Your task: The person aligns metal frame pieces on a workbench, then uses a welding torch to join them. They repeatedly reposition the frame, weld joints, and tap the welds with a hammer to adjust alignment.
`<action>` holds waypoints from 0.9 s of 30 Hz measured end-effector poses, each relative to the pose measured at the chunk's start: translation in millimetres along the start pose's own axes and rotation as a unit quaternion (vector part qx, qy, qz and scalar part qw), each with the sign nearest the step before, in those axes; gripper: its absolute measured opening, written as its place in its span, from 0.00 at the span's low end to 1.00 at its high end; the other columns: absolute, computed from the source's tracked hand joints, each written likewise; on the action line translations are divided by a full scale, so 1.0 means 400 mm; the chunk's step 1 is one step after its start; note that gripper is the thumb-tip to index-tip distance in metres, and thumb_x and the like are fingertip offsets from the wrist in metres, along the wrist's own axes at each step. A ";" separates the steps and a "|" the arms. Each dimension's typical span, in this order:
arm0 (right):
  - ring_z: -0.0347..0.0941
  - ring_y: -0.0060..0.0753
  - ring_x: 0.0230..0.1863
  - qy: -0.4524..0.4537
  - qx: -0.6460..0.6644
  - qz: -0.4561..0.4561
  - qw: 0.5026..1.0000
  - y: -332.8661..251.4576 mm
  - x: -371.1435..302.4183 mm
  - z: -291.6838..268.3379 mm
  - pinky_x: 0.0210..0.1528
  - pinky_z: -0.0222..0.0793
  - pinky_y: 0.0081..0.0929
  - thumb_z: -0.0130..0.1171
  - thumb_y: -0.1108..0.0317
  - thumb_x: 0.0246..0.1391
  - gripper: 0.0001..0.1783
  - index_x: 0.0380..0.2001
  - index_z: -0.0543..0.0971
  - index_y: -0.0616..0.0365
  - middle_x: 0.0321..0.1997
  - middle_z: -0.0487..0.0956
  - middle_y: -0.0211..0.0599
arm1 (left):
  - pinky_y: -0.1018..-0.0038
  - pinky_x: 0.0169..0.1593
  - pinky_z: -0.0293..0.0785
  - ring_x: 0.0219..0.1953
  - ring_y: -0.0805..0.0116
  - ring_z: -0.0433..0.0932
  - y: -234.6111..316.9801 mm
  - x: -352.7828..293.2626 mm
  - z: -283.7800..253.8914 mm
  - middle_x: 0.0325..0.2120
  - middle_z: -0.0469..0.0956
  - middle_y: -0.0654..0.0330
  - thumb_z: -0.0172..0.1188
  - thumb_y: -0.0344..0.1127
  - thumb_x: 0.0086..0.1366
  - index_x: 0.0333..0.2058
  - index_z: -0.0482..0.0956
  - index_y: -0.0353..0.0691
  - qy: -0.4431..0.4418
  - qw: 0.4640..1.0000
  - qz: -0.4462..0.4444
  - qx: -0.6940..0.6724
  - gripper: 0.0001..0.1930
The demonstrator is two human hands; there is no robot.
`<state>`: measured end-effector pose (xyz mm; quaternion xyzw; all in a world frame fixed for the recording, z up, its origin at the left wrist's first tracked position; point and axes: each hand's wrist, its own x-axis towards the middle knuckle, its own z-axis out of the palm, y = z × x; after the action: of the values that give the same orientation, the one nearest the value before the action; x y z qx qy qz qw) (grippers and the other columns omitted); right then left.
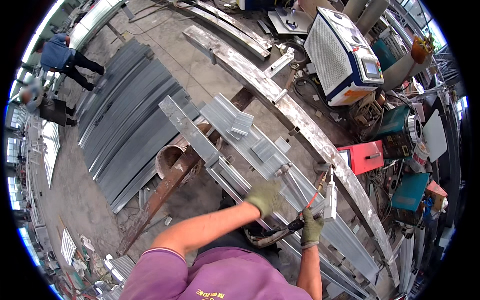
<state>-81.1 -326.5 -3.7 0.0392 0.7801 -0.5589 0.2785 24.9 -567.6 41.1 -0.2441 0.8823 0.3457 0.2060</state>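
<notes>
My right hand (312,229), in a green work glove, is closed around a silver welding gun (330,201) with a thin nozzle pointing away from me. A red line and a dark sleeved hose (280,234) run from it across my lap. My left hand (264,197), gloved the same way, is smeared by motion above the long galvanized steel profiles (235,181); its fingers cannot be made out. Just beyond it a hammer (283,170) lies on the profiles, its handle slanting toward me. Short cut metal pieces (262,149) rest on the wide profile farther off.
A rusty beam (162,197) supports the profiles beside a round bucket (169,159). A long scuffed steel beam (260,82) curves past on the right. Beyond are a white machine cabinet (336,55) and a red box (367,156). Stacked sheets (135,115) and two people (57,52) are at left.
</notes>
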 end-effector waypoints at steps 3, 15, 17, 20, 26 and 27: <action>0.79 0.25 0.34 0.020 -0.015 0.007 1.000 -0.012 -0.008 0.030 0.37 0.75 0.29 0.74 0.67 0.61 0.12 0.43 0.85 0.63 0.35 0.84 0.31 | 0.53 0.70 0.68 0.73 0.52 0.68 -0.129 0.157 0.002 0.74 0.67 0.46 0.61 0.68 0.69 0.76 0.61 0.34 0.068 0.983 -0.105 0.136 0.50; 0.77 0.24 0.33 0.027 -0.067 -0.035 0.997 0.124 -0.052 0.176 0.36 0.73 0.30 0.75 0.68 0.59 0.13 0.43 0.85 0.63 0.35 0.83 0.29 | 0.55 0.65 0.72 0.63 0.52 0.74 -0.327 0.397 0.067 0.62 0.74 0.47 0.78 0.61 0.54 0.75 0.63 0.34 0.162 0.975 -0.140 0.057 0.58; 0.77 0.24 0.32 0.043 -0.076 -0.054 0.995 0.150 -0.037 0.181 0.35 0.72 0.30 0.75 0.67 0.59 0.13 0.42 0.85 0.63 0.34 0.83 0.28 | 0.59 0.63 0.74 0.61 0.56 0.77 -0.326 0.352 0.000 0.61 0.77 0.48 0.76 0.56 0.60 0.73 0.66 0.33 0.137 0.977 -0.118 -0.110 0.51; 0.79 0.30 0.44 0.011 -0.098 0.007 0.995 0.142 -0.020 0.171 0.48 0.77 0.36 0.76 0.67 0.57 0.25 0.54 0.81 0.66 0.46 0.84 0.36 | 0.63 0.64 0.75 0.61 0.61 0.80 -0.422 0.241 -0.075 0.60 0.80 0.50 0.71 0.47 0.67 0.71 0.71 0.33 0.011 0.824 0.051 -0.564 0.39; 0.79 0.26 0.32 0.049 -0.134 0.036 0.989 0.072 -0.027 0.202 0.35 0.75 0.31 0.77 0.62 0.57 0.18 0.38 0.88 0.70 0.32 0.86 0.34 | 0.52 0.71 0.73 0.65 0.55 0.77 -0.596 -0.104 -0.186 0.65 0.78 0.54 0.63 0.42 0.77 0.70 0.71 0.35 0.024 0.477 0.118 -0.871 0.29; 0.79 0.26 0.32 0.033 -0.104 0.049 0.993 0.060 -0.031 0.201 0.35 0.74 0.30 0.77 0.62 0.57 0.19 0.40 0.87 0.70 0.34 0.86 0.35 | 0.58 0.69 0.77 0.64 0.57 0.78 -0.640 -0.123 -0.168 0.65 0.77 0.54 0.60 0.42 0.80 0.70 0.70 0.35 0.050 0.444 0.063 -0.892 0.27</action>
<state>-30.2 -386.3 -35.9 0.0665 0.8397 -0.4594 0.2820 197.6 -765.5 -17.7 -0.2538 0.1095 0.9415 -0.1926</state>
